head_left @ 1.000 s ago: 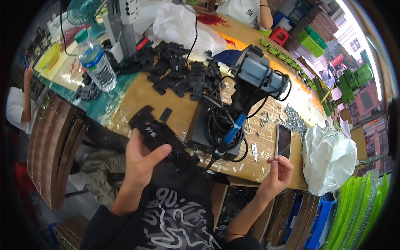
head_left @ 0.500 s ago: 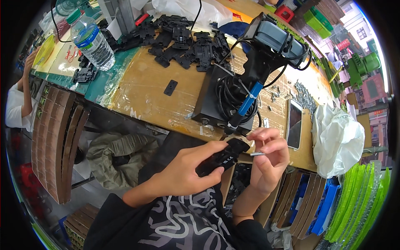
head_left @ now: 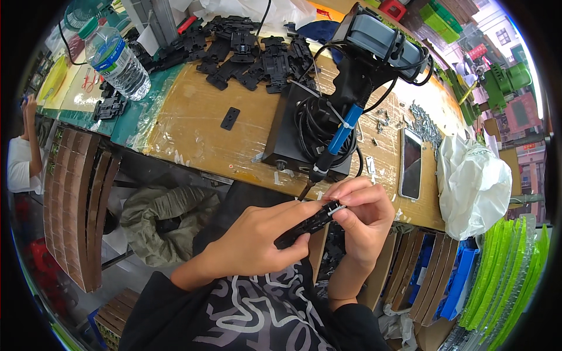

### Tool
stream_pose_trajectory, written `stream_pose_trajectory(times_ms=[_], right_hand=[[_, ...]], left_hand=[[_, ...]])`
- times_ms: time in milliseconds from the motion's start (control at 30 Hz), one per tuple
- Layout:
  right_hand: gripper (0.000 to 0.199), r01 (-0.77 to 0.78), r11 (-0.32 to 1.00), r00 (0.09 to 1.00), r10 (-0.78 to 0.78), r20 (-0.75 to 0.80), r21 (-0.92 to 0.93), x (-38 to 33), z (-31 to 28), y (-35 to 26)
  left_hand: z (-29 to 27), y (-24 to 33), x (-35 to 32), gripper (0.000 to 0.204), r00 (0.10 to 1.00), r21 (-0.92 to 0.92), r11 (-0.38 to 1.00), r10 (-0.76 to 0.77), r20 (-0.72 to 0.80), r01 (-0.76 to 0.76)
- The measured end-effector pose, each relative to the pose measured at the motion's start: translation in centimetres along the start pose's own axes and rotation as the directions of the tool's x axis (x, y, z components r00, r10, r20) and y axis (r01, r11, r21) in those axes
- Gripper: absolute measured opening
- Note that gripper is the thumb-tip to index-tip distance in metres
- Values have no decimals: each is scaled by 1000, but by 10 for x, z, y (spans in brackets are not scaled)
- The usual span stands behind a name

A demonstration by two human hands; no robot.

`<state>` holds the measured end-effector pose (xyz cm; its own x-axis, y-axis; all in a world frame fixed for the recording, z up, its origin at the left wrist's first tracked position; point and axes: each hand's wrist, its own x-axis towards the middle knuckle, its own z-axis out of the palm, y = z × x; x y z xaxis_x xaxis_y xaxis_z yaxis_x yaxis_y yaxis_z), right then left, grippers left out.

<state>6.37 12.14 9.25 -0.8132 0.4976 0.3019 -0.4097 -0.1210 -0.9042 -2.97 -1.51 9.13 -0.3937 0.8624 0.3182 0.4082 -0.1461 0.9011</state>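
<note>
My left hand (head_left: pixel 254 237) is closed round a black moulded plastic part (head_left: pixel 307 227), held tilted above my lap just off the table's front edge. At the part's far right end, my right hand (head_left: pixel 364 219) pinches a thin silver metal pin (head_left: pixel 336 209), which lies against the plastic. Fingertips hide some of the pin, so I cannot tell whether it is seated. Just beyond both hands a blue-handled pen-shaped tool (head_left: pixel 345 131) points its dark tip down toward them, leaning on a black box (head_left: pixel 284 143) with coiled cable.
Black plastic parts (head_left: pixel 275 64) are heaped at the back, with one small flat plate (head_left: pixel 230 118) nearer. Metal pins (head_left: pixel 424 123), a phone (head_left: pixel 411 164) and a white plastic bag (head_left: pixel 474 187) lie right. A bottle (head_left: pixel 117 61) stands left; another person's arm (head_left: pixel 32 137) shows beyond.
My right hand has moved left, bringing the metal pin from beside the black plastic part against its end. The left hand still grips the part, now turned more edge-on.
</note>
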Motion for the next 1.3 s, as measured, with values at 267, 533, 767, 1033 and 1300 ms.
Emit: stream_pose_trajectory(times_ms=[267, 533, 767, 1033, 1300], right_hand=[[17, -8, 998, 997, 12, -76, 57, -8, -1, 9], [16, 6, 1000, 991, -2, -134, 31, -23, -5, 13], [16, -45, 992, 974, 69, -216, 114, -39, -10, 17], [16, -61, 986, 963, 99, -250, 154, -48, -16, 21], [12, -195, 954, 979, 175, -105, -228, -67, -29, 25]], left_hand=[[2, -2, 1, 46, 999, 36, 999, -10, 34, 9], [9, -1, 0, 44, 995, 187, 982, -15, 101, -4], [19, -7, -4, 48, 987, 197, 979, 13, 159, -45], [24, -11, -4, 51, 970, 248, 962, 58, 238, -118], [26, -26, -24, 38, 914, -12, 989, -129, 384, 145]])
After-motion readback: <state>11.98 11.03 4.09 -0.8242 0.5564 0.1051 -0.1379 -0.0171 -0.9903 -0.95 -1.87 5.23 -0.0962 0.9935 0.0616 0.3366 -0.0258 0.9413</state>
